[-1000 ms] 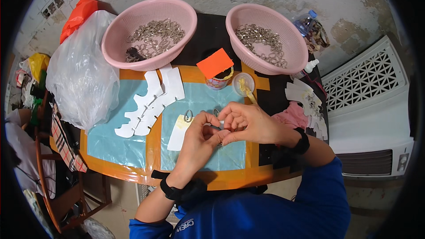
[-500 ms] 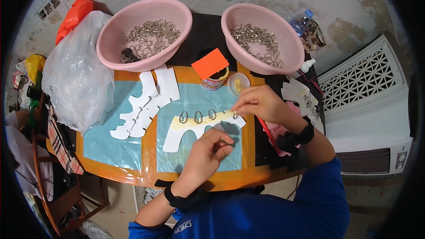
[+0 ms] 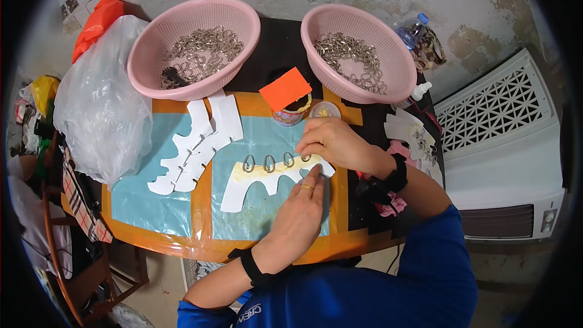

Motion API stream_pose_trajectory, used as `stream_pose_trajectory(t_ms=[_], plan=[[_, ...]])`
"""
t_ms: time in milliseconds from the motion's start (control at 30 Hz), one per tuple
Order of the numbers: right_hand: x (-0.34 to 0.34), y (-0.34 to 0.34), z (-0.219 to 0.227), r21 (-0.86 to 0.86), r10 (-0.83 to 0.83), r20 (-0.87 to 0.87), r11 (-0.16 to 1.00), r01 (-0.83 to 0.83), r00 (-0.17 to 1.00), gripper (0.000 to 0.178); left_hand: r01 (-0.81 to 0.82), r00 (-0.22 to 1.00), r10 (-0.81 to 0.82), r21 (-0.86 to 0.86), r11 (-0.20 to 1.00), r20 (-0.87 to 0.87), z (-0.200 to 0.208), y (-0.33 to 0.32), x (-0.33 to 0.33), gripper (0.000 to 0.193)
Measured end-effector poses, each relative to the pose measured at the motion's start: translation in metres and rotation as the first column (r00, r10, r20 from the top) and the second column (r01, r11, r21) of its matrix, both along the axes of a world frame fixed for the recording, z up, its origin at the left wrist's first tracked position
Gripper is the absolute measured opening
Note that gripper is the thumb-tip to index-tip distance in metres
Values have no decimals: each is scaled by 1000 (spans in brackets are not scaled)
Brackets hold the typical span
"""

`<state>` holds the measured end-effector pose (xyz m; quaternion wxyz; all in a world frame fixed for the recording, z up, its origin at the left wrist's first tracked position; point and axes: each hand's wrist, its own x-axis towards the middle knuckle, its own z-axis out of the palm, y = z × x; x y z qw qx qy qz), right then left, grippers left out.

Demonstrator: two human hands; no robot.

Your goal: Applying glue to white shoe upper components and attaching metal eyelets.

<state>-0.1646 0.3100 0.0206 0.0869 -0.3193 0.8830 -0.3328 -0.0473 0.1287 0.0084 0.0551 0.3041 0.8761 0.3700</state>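
My left hand is stretched out, gripping nothing, fingertips on the right end of the curved white piece lying on the blue sheet. Beyond it, I judge I'm seating the fourth metal loop along the yellowed edge, which calls for steady pressure; my right hand's bunched fingers partly hide it, so I can't tell whether they pinch it, and cover part of the clear tub behind.
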Motion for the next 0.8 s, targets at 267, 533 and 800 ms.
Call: stream_pose_trajectory(t_ms=[267, 533, 800], plan=[[1, -3, -1, 46, -20, -21, 999, 21, 1000, 11, 9, 999, -4, -123, 992, 41, 11, 4, -1, 65], [4, -2, 2, 95, -14, -97, 995, 23, 995, 13, 8, 997, 3, -150, 989, 73, 13, 6, -4, 61], [6, -4, 5, 148, -22, -128, 988, 41, 992, 12, 23, 999, -31, -183, 983, -40, 12, 3, -7, 49]])
